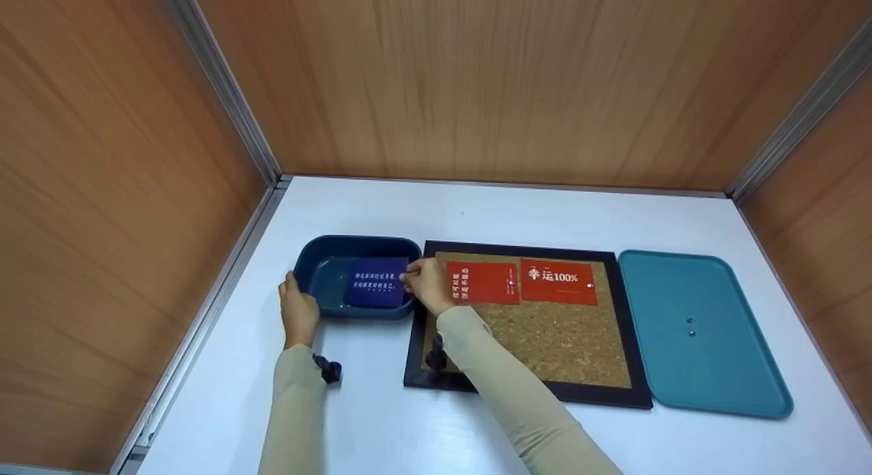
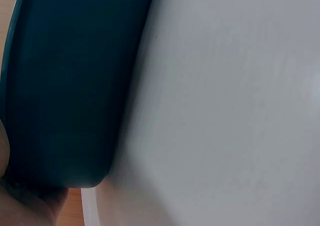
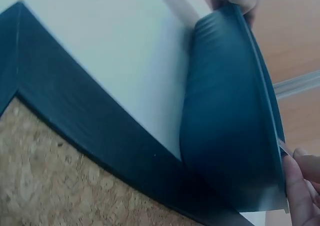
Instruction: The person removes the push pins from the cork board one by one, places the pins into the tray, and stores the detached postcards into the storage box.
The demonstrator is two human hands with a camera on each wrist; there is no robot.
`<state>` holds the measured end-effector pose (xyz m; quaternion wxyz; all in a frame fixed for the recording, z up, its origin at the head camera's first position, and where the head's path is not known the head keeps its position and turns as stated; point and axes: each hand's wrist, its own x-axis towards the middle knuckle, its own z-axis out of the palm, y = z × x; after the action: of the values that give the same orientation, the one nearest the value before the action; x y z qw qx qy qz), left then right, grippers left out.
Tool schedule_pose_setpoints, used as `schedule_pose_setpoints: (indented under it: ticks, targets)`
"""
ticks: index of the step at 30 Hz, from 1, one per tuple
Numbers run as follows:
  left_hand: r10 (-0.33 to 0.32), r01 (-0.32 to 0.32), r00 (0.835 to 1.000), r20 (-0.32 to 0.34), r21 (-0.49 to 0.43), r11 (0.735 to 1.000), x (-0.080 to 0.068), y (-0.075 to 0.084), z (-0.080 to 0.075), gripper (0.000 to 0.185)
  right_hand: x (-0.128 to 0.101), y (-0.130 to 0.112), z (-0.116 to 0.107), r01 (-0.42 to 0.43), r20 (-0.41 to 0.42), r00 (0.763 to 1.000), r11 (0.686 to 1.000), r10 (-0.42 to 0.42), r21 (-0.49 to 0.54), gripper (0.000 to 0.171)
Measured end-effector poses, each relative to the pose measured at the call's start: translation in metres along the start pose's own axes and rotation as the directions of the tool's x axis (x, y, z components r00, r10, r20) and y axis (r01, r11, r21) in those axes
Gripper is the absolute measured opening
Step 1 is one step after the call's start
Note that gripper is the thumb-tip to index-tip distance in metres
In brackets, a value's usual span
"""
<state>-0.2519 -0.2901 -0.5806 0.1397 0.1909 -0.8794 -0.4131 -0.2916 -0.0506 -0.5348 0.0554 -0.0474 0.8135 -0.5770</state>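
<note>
A dark teal basin [image 1: 357, 314] stands on the left of the table. My left hand [image 1: 298, 313] grips its left end, with the fingers at the rim. Inside the basin is a dark blue card [image 1: 375, 291] with white writing. At the card's right edge, by the basin's right rim, my right hand [image 1: 430, 287] pinches it between thumb and fingers. In the right wrist view a thin edge of the card [image 3: 284, 147] shows between the fingertips. The left wrist view has mostly the basin's outer wall [image 2: 70, 85] and only part of the left hand.
Right of the basin lies a cork board [image 1: 558, 345] in a dark frame. Two red cards [image 1: 484, 294] with white writing lie side by side on its upper part. Farther right is a flat teal tray [image 1: 715, 366] holding two small shiny pins [image 1: 691, 332]. Wooden walls [image 1: 477, 86] enclose the table.
</note>
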Motion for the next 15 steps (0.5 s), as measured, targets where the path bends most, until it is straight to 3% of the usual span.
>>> schedule_pose_setpoints:
  ticks: [15]
  targets:
    - [-0.031,0.031,0.999,0.026,-0.022,0.999,0.0002,-0.0011,-0.0005,0.059,0.0003,0.0002,-0.0006,0.055,0.011,0.999,0.989,-0.054,-0.138,0.014]
